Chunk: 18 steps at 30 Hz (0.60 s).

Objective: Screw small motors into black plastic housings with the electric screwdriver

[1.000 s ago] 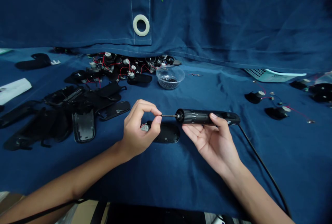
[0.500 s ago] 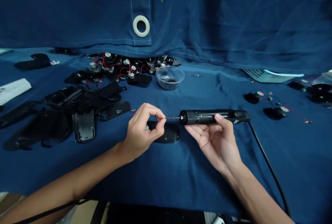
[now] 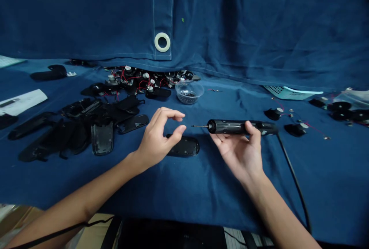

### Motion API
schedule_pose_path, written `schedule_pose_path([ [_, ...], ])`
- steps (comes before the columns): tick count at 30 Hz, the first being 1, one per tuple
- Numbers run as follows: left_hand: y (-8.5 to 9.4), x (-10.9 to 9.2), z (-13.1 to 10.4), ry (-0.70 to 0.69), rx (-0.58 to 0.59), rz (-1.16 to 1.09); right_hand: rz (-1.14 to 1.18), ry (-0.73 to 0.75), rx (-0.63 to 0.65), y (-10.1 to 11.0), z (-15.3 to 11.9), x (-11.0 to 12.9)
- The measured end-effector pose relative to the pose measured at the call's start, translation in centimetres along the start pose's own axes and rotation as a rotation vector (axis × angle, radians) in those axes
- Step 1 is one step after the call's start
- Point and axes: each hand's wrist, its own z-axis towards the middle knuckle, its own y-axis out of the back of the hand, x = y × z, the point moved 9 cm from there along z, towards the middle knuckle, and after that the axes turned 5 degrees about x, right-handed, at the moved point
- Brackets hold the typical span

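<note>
My right hand [image 3: 242, 151] is wrapped round a black corded electric screwdriver [image 3: 230, 126], held level with its thin bit [image 3: 199, 126] pointing left. A small dark tip shows at the bit's end; whether a screw sits there I cannot tell. To the left of the bit, my left hand [image 3: 157, 137] is open, thumb and forefinger apart, with nothing visible between them. Below and partly behind the left hand lies a black oval plastic cover [image 3: 186, 147] on the blue cloth. A clear plastic bowl [image 3: 189, 92] holding small dark screws stands farther back.
Black plastic shells [image 3: 103, 137] lie piled on the left, near a white paper strip [image 3: 25, 101]. Wired parts with red leads [image 3: 129, 76] are heaped at the back. On the right are a light-blue basket [image 3: 291, 92] and loose wired parts [image 3: 295, 129]. The screwdriver's cord [image 3: 294, 176] runs toward the front.
My left thumb and forefinger have parted and come away from the bit's tip, which they were pinching. The screwdriver now sits slightly farther right. The camera view has shifted a little.
</note>
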Motion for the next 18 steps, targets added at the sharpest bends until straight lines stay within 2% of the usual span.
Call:
schedule_pose_path([
  [2, -0.3, 1.3, -0.7, 0.066, 0.151, 0.037, 0.019, 0.073, -0.079, 0.5, 0.1, 1.5],
  [5, -1.5, 3.8, -2.9, 0.162, 0.485, 0.087, 0.039, 0.220, -0.171, 0.9, 0.2, 4.5],
  [7, -2.2, 5.3, -4.7, 0.206, 0.647, 0.123, 0.041, 0.338, -0.167, 0.4, 0.3, 6.7],
  [8, -2.4, 5.9, -5.3, 0.210, 0.690, 0.146, 0.035, 0.388, -0.139, -0.3, 0.3, 7.6],
  [10, -2.8, 6.5, -5.9, 0.190, 0.709, 0.194, 0.007, 0.460, -0.055, -2.0, 0.5, 9.0],
  [13, -3.9, 6.4, -5.6, 0.143, 0.698, 0.213, -0.070, 0.535, 0.063, -5.2, 0.8, 9.8],
  [16, -5.7, 5.7, -4.9, 0.102, 0.720, 0.181, -0.172, 0.578, 0.122, -7.9, 1.2, 9.3],
  [18, -6.6, 5.4, -4.5, 0.077, 0.715, 0.158, -0.230, 0.582, 0.150, -9.0, 1.7, 8.3],
])
